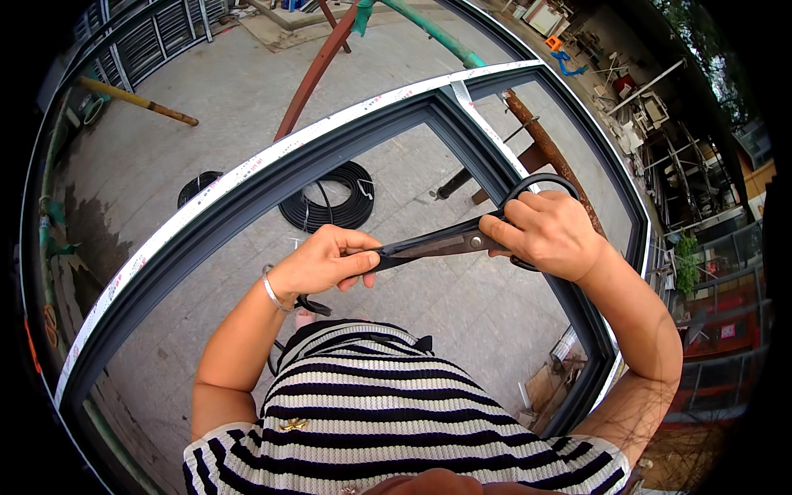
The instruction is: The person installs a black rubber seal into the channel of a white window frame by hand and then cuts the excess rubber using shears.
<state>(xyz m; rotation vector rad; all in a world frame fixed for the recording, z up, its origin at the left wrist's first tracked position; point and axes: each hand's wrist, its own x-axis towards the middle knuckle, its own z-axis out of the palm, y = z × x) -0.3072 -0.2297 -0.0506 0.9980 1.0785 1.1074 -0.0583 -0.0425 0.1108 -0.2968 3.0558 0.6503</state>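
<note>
My right hand (549,231) grips a large pair of scissors (450,242) by its black looped handles. The dark metal blades point left toward my left hand (326,260), which has thumb and fingers pinched together at the blade tips. Between those fingers is a black rubber strip (398,248), lying along the upper side of the blades. How far apart the blades are is hard to make out. Both hands are held over the opening of a dark grey window frame (330,161) with white protective film along its edge.
A coil of black rubber strip (356,216) lies on the paved floor beyond my left hand, with another dark coil (198,186) farther left. Rusty brown bars (318,74) and a green pole (433,33) stand around the frame. Clutter (643,107) fills the far right.
</note>
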